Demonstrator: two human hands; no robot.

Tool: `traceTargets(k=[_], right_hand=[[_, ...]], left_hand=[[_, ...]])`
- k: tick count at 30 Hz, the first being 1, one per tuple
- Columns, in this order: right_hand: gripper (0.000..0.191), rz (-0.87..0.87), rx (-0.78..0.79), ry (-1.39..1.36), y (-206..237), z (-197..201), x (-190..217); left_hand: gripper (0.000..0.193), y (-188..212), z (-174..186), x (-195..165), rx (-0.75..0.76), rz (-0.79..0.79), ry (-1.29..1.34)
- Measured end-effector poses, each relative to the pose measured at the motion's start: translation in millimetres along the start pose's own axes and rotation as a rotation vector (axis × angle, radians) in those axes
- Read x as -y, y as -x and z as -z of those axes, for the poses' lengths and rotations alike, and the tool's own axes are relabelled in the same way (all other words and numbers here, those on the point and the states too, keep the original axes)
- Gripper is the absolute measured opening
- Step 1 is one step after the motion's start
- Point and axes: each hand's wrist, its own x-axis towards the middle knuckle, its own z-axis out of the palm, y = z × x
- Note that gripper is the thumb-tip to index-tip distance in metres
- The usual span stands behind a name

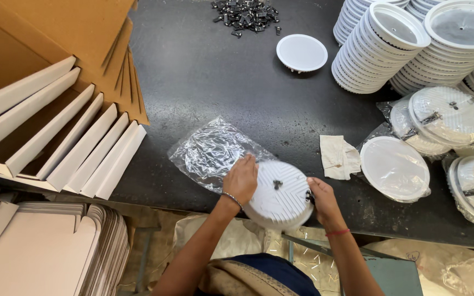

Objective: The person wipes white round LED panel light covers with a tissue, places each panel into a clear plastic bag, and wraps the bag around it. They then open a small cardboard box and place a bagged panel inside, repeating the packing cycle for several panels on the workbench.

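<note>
Hands meet at the near edge of the dark surface (215,71), both on one round white light fitting (278,194) that lies back-up, its ribbed rear and metal clip showing. The left hand (241,179) lies curled over the fitting's left rim, fingers bent onto it and touching the mouth of a clear plastic bag (213,152), which lies crumpled just behind the fitting. The right hand (322,198) pinches the right rim at a spring clip, fingers closed around the edge.

One folded cloth (339,157) lies just right of the fitting. Beyond it, four or so bagged fittings (395,167) lie overlapping at the right edge. At the far right stand several leaning stacks of white fittings (376,49); the exact number of stacks cannot be told. One single fitting (302,52) sits face-up alone near a heap of small dark clips (246,15). On the left, about six open cardboard boxes (56,131) stand in a row, with flat box blanks (45,246) piled below them.
</note>
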Motion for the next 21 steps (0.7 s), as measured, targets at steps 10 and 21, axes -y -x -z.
traceTargets(k=[10, 21], right_hand=[[0.035, -0.1, 0.151, 0.01, 15, -39, 6], [0.038, 0.011, 0.01, -0.008, 19, -83, -2]], left_hand=[[0.045, 3, -24, 0, -0.095, -0.123, 0.003], [0.042, 3, -11, 9, -0.111, -0.131, 0.087]])
